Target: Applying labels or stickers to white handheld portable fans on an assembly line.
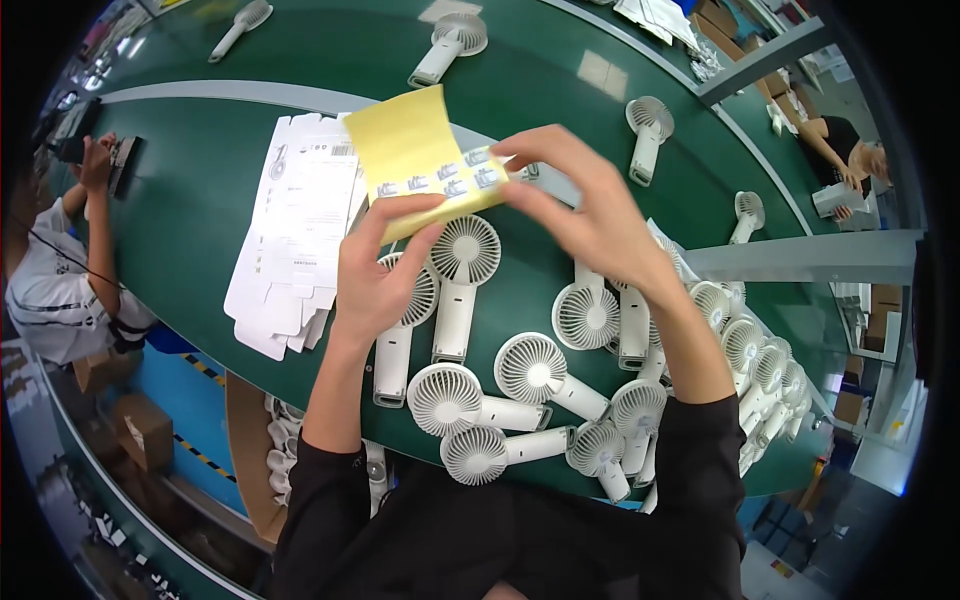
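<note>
My left hand [378,268] pinches the lower edge of a yellow sheet of stickers [405,135], with its thumb below and fingers on top. The sheet is bent, its upper part standing up bare; small silver-grey printed stickers sit in rows on its lower part. At the sheet's right end, the thumb and forefinger of my right hand [595,205] close on the edge by the last stickers. That hand is slightly blurred, and whether a sticker is lifted there I cannot tell. Just below the sheet lie white handheld fans, one [466,255] with its head partly beneath it.
Flattened white printed cartons [295,225] lie stacked to the left. More white fans [500,400] spread before me and pile up [765,375] at right. Several fans [450,45] lie on the green surface beyond. A metal post [800,258] juts in at right. Other people sit left and far right.
</note>
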The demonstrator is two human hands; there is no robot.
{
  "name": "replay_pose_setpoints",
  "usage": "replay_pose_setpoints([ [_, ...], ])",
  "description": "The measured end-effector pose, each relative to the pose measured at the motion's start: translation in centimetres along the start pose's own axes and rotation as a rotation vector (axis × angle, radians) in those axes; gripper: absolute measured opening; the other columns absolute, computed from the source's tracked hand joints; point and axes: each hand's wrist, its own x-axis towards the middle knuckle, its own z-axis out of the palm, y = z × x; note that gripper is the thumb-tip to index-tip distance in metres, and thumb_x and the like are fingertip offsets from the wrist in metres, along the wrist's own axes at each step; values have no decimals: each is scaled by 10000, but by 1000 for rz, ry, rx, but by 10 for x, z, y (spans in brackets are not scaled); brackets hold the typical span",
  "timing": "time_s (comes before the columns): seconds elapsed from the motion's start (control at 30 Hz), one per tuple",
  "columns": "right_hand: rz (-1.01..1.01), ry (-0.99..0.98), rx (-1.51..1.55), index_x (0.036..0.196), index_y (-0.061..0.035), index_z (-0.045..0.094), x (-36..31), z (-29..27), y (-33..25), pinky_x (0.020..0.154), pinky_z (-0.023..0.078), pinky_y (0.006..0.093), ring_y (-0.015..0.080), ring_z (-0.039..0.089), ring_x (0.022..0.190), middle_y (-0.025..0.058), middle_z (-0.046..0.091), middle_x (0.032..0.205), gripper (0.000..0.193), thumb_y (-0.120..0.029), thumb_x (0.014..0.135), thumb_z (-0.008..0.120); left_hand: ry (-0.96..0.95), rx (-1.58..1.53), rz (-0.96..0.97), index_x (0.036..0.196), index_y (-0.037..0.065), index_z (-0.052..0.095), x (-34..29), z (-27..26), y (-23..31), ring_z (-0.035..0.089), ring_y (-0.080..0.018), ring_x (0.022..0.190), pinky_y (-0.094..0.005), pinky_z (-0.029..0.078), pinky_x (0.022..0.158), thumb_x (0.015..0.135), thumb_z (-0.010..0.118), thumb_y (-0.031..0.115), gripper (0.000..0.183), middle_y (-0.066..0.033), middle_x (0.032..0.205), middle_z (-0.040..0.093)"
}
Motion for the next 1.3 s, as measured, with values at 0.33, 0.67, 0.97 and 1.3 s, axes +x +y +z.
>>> replay_pose_setpoints([
  [0.33,-203,86,-229,1147,-47,670,6,27,1,890,487,381,289,588,1023,118,597,1144,347,-111,820,764,33,-59,52,1215,42,635,7,6,2,673,-169,931,-287,529,825,913,669,20,305,-126,1104,703],
  [0.67,-293,12,-377,1147,-71,669,14,32,4,958,413,411,299,522,1098,102,588,1155,361,-94,798,760,-4,356,298,1205,73,664,10,-5,-11,655,-313,969,-374,492,945,878,684,17,332,-130,1139,705],
  [0.97,-380,146,-322,1012,-56,698,13,33,15,870,448,387,269,577,950,70,621,1016,258,-60,767,777,-14,169,112,1194,86,667,8,0,-9,648,-291,1005,-372,494,912,889,663,13,314,-112,1133,708],
  [1.3,-472,88,-316,946,-15,674,20,30,19,817,477,358,265,601,911,67,634,961,194,-32,772,759,109,138,-17,1193,62,611,10,0,-4,675,-220,942,-305,513,832,918,629,-5,283,-134,1073,691],
])
